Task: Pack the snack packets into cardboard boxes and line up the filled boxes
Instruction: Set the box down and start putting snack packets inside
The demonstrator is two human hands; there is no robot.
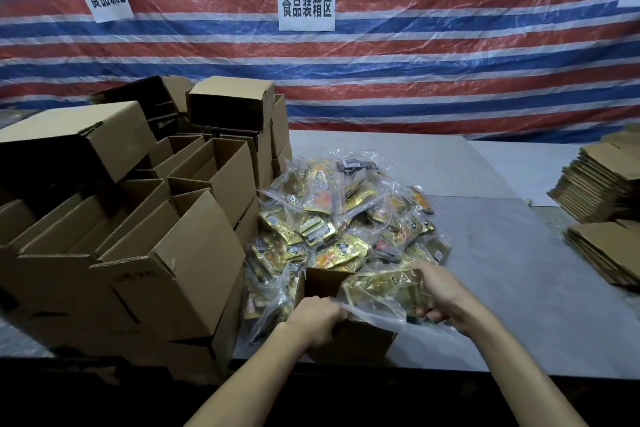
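My left hand (320, 317) grips a clear bag's edge; my right hand (446, 295) holds the bag (384, 291) of gold packets from its right end, long axis left to right, over the open box (349, 340) directly below. Beyond lies the packet pile (346, 215); empty boxes (145, 218) crowd the tabletop (502, 270) to the left.

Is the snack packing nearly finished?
Not nearly. Assembled brown cardboard boxes wait on the left. Both hands, left hand and right hand, push one clear bag of gold snack packets into the small open box. A big heap of bagged packets remains.
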